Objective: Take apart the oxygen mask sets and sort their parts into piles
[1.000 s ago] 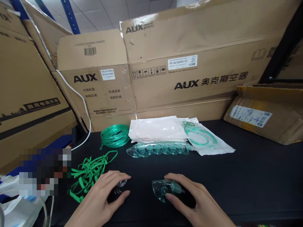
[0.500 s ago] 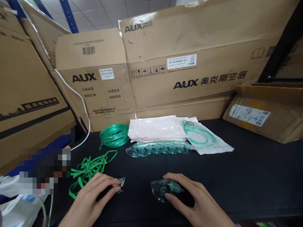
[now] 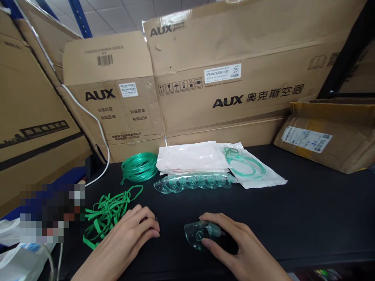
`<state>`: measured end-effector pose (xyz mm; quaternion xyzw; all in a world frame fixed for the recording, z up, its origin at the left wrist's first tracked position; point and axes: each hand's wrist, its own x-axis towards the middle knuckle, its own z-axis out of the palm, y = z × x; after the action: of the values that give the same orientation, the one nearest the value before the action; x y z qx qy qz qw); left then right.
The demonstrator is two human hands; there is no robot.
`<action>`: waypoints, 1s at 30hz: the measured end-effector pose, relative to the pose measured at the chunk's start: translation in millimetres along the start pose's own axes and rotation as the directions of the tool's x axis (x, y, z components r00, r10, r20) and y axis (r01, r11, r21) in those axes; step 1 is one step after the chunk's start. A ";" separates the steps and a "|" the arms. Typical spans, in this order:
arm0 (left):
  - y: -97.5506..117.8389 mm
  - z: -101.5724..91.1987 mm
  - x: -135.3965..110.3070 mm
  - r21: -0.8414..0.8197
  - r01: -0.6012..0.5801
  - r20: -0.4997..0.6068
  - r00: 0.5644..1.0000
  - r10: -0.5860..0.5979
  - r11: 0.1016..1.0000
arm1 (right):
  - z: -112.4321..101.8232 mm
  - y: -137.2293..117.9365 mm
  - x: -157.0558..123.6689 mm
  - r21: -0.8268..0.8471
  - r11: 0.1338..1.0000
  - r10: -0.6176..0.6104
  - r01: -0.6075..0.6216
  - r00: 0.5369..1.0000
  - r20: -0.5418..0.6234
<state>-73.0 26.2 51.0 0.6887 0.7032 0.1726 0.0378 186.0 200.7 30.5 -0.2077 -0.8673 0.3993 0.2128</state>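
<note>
My right hand grips a clear green oxygen mask between thumb and fingers, low over the black table, its connector pointing right. To the left, my left hand is closed with its fingers curled down. Just a sliver of a small shiny metal piece shows at its fingertips; the rest is hidden. Beside that hand lies a tangle of green elastic straps. Several more oxygen masks lie nested in a row beyond both hands.
Behind the masks is a stack of white pouches, and a clear bag with green tubing lies to its right. Coiled green tubing sits at the left. Large cardboard boxes wall the back; a smaller carton stands at right.
My left hand has moved right and turned over, so its fingers now cover most of the shiny piece. My right hand stays on the mask. The view has shifted slightly.
</note>
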 end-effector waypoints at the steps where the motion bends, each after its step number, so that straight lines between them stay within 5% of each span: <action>1: -1.0 -0.1 0.9 -0.002 -0.010 -0.003 1.000 0.010 1.000 | -0.6 -0.5 -0.3 0.000 1.000 -0.003 0.003 1.000 0.007; 9: -3.0 -7.1 -8.0 0.095 0.017 0.021 1.000 -0.019 0.995 | 1.0 1.5 -2.9 -0.008 0.999 0.037 -0.037 0.999 -0.002; 15: 0.2 -4.3 -7.8 0.173 -0.034 -0.080 0.996 0.049 0.984 | -7.4 -1.8 0.4 0.067 0.995 0.071 -0.069 0.997 -0.028; 20: 23.2 4.0 6.9 0.084 -0.110 -0.064 0.991 0.116 0.990 | -51.4 21.4 7.3 -0.024 0.999 0.043 -0.048 0.983 -0.181; 26: 43.3 16.0 17.3 -0.032 -0.034 0.060 0.998 0.036 0.999 | -112.8 68.3 8.7 -0.277 0.952 0.071 -0.130 0.974 -0.214; 30: 51.0 16.0 21.8 -0.056 0.013 0.133 0.991 -0.005 0.998 | -130.8 84.1 14.2 -0.300 0.945 0.040 -0.126 0.961 -0.274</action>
<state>-20.6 50.2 55.0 0.6940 0.6971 0.1461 0.1051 260.3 337.2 44.9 -0.3270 -0.8740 0.2332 0.2735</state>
